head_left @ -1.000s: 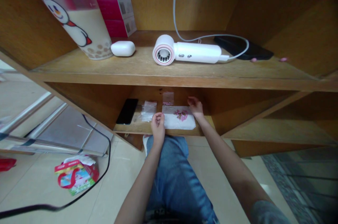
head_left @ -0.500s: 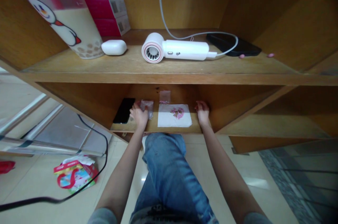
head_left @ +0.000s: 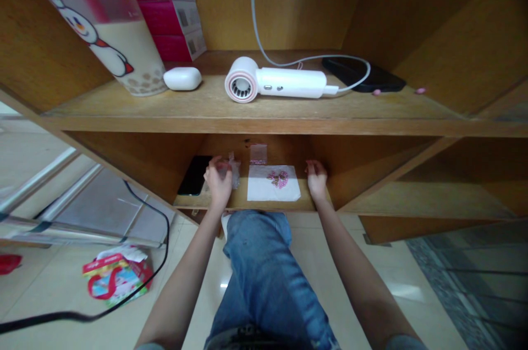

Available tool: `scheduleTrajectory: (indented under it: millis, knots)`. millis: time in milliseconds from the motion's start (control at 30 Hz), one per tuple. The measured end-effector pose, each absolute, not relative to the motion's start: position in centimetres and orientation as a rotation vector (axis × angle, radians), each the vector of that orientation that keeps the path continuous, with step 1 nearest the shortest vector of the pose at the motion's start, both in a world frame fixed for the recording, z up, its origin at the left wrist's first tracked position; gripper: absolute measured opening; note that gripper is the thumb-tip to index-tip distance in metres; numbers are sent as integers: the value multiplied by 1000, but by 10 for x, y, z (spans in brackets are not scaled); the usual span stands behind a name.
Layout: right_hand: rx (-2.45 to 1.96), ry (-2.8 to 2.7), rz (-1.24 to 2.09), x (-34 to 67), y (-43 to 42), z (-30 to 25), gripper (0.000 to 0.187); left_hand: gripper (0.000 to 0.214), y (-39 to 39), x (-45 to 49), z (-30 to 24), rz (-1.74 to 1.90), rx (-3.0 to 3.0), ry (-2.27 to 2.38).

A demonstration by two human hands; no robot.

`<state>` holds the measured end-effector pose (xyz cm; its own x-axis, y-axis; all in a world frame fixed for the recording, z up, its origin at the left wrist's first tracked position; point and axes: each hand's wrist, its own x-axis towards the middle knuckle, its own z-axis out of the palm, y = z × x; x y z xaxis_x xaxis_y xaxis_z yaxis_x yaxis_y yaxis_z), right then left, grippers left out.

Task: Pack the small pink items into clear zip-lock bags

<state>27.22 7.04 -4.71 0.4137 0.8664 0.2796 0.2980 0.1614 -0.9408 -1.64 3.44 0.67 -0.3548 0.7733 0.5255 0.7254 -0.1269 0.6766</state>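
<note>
My left hand (head_left: 218, 178) is closed at the left of the lower shelf, with a small clear plastic bag (head_left: 235, 171) in its fingers. Just left of that hand lies a black phone (head_left: 195, 175). On the middle of the shelf a white sheet of paper (head_left: 258, 190) lies flat, with a cluster of pink beads (head_left: 280, 179) on it. Behind the paper is another clear bag (head_left: 258, 154) with small pink bits in it. My right hand (head_left: 317, 176) rests right of the paper, fingers curled; whether a small thing is pinched there I cannot make out.
On the upper shelf stand a milk tea cup (head_left: 136, 58), pink boxes (head_left: 169, 17), a white earphone case (head_left: 182, 78), a white handheld fan (head_left: 289, 82) with a cable and a black object (head_left: 367, 75). A colourful bag (head_left: 117, 275) and black cable (head_left: 165, 240) are at lower left.
The clear bag under my left hand has gone from lying flat to lifted and crumpled in the fingers. My right hand has stayed in place. The view has tilted slightly.
</note>
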Motion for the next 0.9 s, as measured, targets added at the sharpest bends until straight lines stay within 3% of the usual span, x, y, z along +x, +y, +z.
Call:
scheduleTrajectory:
  millis: [133,367,700,767,900]
  knots:
    - [-1355,-1205,552,248,47,-26,28,22,3,-2,11,1538,1995,1911]
    - [-1091,-1400,1197,182,-8,-7,28,18,-36,23,-24,1446,2315,1623]
    - [-1027,-1336,1298,154,-26,-26,23,22,-60,11,-46,1354,2404,1566]
    - [-1037,-1332,1294,156,-28,-28,23,31,-59,11,-42,1352,2372,1565]
    - [-1031,-1371,1301,165,-34,-25,21,69,-55,15,-27,1243,2338,1534]
